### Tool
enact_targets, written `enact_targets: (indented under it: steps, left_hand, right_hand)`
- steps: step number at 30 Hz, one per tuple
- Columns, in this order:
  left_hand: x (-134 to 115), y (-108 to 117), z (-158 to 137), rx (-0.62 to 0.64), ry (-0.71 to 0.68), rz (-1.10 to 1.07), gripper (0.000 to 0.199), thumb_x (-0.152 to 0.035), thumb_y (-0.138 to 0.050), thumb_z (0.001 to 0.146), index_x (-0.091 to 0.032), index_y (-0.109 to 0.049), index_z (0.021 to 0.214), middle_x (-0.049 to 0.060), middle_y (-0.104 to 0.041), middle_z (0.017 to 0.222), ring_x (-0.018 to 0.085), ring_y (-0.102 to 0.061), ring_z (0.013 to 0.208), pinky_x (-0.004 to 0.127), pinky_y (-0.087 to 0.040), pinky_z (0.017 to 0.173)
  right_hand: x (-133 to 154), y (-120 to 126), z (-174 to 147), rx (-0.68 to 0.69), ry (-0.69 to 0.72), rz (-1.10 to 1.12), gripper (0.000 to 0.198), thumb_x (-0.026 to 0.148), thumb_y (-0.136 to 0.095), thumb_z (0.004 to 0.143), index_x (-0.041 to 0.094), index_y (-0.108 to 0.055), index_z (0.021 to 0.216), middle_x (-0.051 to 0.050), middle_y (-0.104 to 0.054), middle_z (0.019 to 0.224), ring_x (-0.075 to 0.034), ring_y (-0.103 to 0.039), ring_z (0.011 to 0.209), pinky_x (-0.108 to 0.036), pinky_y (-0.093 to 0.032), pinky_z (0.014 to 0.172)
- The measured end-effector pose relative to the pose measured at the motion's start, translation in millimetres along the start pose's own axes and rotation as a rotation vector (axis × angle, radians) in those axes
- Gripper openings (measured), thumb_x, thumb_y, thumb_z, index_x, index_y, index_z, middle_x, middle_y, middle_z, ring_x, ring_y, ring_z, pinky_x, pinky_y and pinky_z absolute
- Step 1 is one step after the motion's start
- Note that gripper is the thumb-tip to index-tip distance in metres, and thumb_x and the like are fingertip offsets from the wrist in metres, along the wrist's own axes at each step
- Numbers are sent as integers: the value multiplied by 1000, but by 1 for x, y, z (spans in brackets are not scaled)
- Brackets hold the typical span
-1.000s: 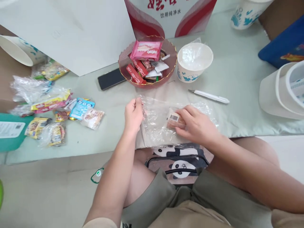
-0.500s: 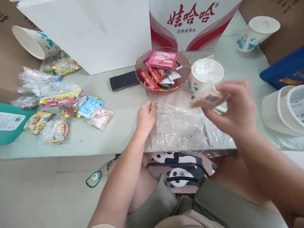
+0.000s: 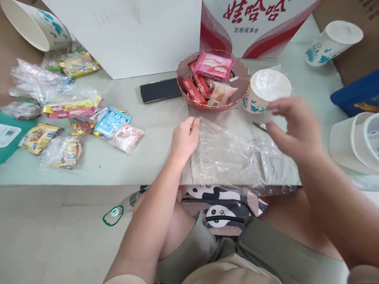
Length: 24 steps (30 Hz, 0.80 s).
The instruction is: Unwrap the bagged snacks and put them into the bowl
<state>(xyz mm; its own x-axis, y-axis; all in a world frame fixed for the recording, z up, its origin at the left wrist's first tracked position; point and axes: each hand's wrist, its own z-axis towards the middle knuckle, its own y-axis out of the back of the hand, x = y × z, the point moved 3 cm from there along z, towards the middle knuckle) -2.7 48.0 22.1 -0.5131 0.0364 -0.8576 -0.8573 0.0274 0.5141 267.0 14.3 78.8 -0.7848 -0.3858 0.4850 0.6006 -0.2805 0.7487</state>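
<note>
My left hand (image 3: 186,138) is closed on the upper left corner of a clear plastic bag (image 3: 222,157), which lies flat at the table's front edge. Over the right side of the bag hovers my right hand (image 3: 296,128), fingers apart and nothing in it. A pink glass bowl (image 3: 244,88) with a gold rim stands beyond the bag. In it are a pink wafer packet (image 3: 214,66), several red packets (image 3: 194,90) and, at the front, a beige snack packet (image 3: 221,94). Beside the bowl is a paper cup (image 3: 254,103) with clear film in it.
Several wrapped snacks (image 3: 126,137) are spread on the left of the table. A black phone (image 3: 160,90) lies left of the bowl, before a white carton (image 3: 127,39). White tubs (image 3: 343,142) and another paper cup (image 3: 333,43) stand at the right. Scissors, partly hidden (image 3: 260,126), lie near my right hand.
My right hand has let go of the beige snack packet, which now rests in the bowl. The hand's fingers have spread. My left hand still holds the bag's corner. The view has shifted slightly.
</note>
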Motion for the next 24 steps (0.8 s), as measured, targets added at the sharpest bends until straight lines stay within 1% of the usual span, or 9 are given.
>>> enact_targets:
  steps: [2,5,6,8,11,14,17,20,24]
  left_hand:
    - [2,1,0,3,-37,-46,34,-39,-46,106,-23,-52,76,-4,-44,56,14,-46,53,29,-32,57]
    - [7,-1,2,-14,-88,-115,35,-49,-48,105,-23,-57,83,-5,-44,56,13,-45,50,28,-32,54]
    - [9,-1,2,-24,-107,-135,38,-55,-48,104,-24,-58,84,-5,-44,56,13,-45,49,27,-33,53]
    - [10,-1,5,-46,-134,-172,46,-66,-48,100,-24,-58,85,-5,-45,55,12,-44,46,27,-34,50]
    - [11,0,8,-76,-145,-197,54,-77,-48,95,-25,-59,84,-5,-44,52,12,-41,43,27,-32,47]
    - [9,1,9,-101,-173,-158,58,-80,-49,92,-25,-60,82,-5,-43,52,11,-40,44,27,-31,46]
    - [8,2,9,-93,-197,-125,61,-83,-49,90,-24,-61,79,-5,-44,52,11,-41,45,27,-31,47]
    - [9,3,9,-88,-192,-113,64,-85,-49,88,-24,-62,78,-5,-44,50,10,-42,44,27,-31,46]
    - [10,6,11,-83,-173,-110,65,-87,-49,86,-24,-62,78,-7,-43,45,9,-40,39,27,-29,43]
  right_hand:
    - [-12,-6,-39,0,-19,-13,34,35,-66,90,29,-64,123,-11,-71,118,-32,-71,110,-54,-60,95]
    - [-25,-21,-72,156,-7,-37,63,48,-77,82,22,-59,136,-17,-65,139,-38,-63,129,-59,-54,107]
    - [-28,-25,-76,201,-4,-34,65,49,-78,81,22,-60,137,-18,-64,142,-39,-62,132,-59,-52,109]
    - [-31,-27,-75,202,-8,-14,44,42,-74,86,25,-66,126,-14,-69,136,-35,-67,125,-56,-54,106]
    - [-33,-21,-67,33,-110,31,11,28,-62,91,27,-70,98,-7,-78,107,-28,-75,102,-48,-58,95]
    - [-37,-13,-63,-155,-329,78,7,27,-61,91,26,-68,88,-3,-75,83,-22,-73,80,-39,-57,79]
    - [-41,-3,-63,-285,-486,131,7,32,-65,89,25,-65,87,2,-62,67,-16,-57,57,-33,-47,61]
    - [-47,7,-60,-224,-576,212,11,33,-71,86,25,-66,82,3,-56,65,-13,-49,56,-32,-42,60]
    - [-57,13,-58,-93,-625,555,8,27,-73,83,24,-67,78,1,-69,80,-15,-62,73,-34,-49,74]
